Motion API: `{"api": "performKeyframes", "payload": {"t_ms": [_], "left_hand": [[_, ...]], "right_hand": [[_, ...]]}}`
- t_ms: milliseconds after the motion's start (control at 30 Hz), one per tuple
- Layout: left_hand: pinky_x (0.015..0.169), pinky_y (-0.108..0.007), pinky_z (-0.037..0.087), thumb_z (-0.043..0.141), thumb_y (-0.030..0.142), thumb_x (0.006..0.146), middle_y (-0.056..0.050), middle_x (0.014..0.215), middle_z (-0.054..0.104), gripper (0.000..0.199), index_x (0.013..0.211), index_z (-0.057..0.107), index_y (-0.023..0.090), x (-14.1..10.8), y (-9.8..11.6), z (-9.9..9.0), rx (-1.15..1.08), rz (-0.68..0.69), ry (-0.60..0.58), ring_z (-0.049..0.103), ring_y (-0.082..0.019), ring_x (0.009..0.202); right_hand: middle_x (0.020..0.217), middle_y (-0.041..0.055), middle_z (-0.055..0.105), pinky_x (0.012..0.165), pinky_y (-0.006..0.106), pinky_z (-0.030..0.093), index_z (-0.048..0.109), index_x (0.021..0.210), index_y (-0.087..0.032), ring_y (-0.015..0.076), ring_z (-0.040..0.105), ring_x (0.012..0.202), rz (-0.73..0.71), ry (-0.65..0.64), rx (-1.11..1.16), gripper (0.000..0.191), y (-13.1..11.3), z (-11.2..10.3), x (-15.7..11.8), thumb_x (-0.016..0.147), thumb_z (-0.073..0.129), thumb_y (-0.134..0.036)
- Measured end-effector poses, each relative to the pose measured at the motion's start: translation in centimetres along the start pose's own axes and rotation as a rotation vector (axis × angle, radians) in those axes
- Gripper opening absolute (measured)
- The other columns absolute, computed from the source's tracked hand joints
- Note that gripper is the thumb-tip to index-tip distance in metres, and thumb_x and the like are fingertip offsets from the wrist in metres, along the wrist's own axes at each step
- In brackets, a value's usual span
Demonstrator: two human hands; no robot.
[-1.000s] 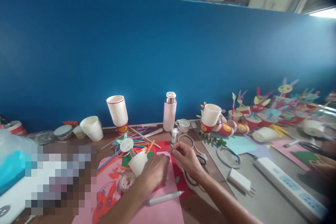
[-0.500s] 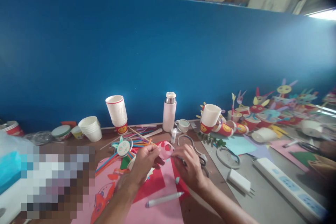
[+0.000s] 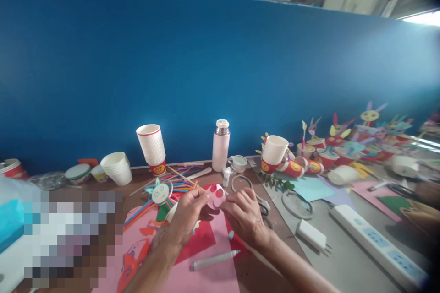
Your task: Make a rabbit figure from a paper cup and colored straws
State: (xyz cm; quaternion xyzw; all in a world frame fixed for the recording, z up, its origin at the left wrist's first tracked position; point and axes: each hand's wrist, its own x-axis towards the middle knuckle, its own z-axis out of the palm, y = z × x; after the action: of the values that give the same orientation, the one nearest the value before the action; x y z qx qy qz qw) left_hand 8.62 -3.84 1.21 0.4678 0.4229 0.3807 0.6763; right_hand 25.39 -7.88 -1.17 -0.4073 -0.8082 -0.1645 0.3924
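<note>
A small pink paper face (image 3: 216, 198) with red round eyes is held up over the table. My left hand (image 3: 188, 213) pinches its left edge between thumb and fingers. At its lower right edge, my right hand (image 3: 246, 215) has its fingers pressed together; whatever they hold is too small to make out. Beneath both hands are a pink sheet (image 3: 213, 281) and red paper (image 3: 197, 245). A capped white marker (image 3: 215, 260) lies across the pink sheet. Orange-red paper pieces (image 3: 129, 268) rest to the left of my left forearm.
Behind the hands stand a pink thermos (image 3: 220, 149), a small glue bottle (image 3: 226, 177) and stacked paper cups (image 3: 151, 144). A round green paper face (image 3: 160, 193) lies by coloured sticks. To the right are a power strip (image 3: 374, 238), a white adapter (image 3: 312, 234) and decorated cups (image 3: 326, 158).
My right hand's fingers have drawn together and come up against the lower right edge of the pink face. The view has shifted slightly.
</note>
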Motion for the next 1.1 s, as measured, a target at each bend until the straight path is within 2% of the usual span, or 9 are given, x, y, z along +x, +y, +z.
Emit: {"api": "performKeyframes", "payload": {"t_ms": [200,533,867,1100], "left_hand": [[0.057,-0.026,0.048,0.06,0.035,0.073,-0.002,0.058,0.067,0.021,0.071,0.055,0.015,0.0,-0.1,-0.1,-0.021,0.02,-0.023,0.064,-0.015,0.056],[0.059,-0.027,0.048,0.069,0.036,0.066,0.0,0.054,0.062,0.025,0.066,0.055,0.015,0.1,-0.4,-0.1,-0.083,0.031,-0.037,0.059,-0.013,0.052],[0.07,-0.031,0.05,0.075,0.027,0.06,-0.002,0.062,0.064,0.024,0.072,0.06,0.013,0.5,-1.0,-0.4,-0.05,0.061,-0.08,0.062,-0.014,0.061],[0.068,-0.031,0.051,0.076,0.025,0.058,-0.004,0.063,0.067,0.023,0.068,0.059,0.013,0.9,-1.3,-0.4,-0.069,0.047,-0.044,0.064,-0.016,0.063]], "right_hand": [[0.082,0.001,0.063,0.071,0.032,0.03,0.058,0.091,-0.022,0.0135,0.049,0.069,0.006,-0.014,0.004,0.018,-0.3,0.0,0.2,0.085,0.046,-0.01],[0.084,0.0017,0.064,0.07,0.032,0.029,0.058,0.089,-0.02,0.0131,0.048,0.068,-0.012,0.003,0.026,0.016,-0.2,0.4,0.2,0.085,0.047,-0.01],[0.08,0.0018,0.062,0.071,0.031,0.029,0.059,0.086,-0.019,0.013,0.049,0.07,0.006,-0.011,0.034,0.016,-0.2,0.5,0.3,0.086,0.046,-0.012],[0.082,0.0026,0.062,0.072,0.031,0.03,0.06,0.087,-0.02,0.0134,0.049,0.07,0.02,-0.044,0.04,0.016,-0.2,0.6,0.1,0.087,0.045,-0.013]]}}
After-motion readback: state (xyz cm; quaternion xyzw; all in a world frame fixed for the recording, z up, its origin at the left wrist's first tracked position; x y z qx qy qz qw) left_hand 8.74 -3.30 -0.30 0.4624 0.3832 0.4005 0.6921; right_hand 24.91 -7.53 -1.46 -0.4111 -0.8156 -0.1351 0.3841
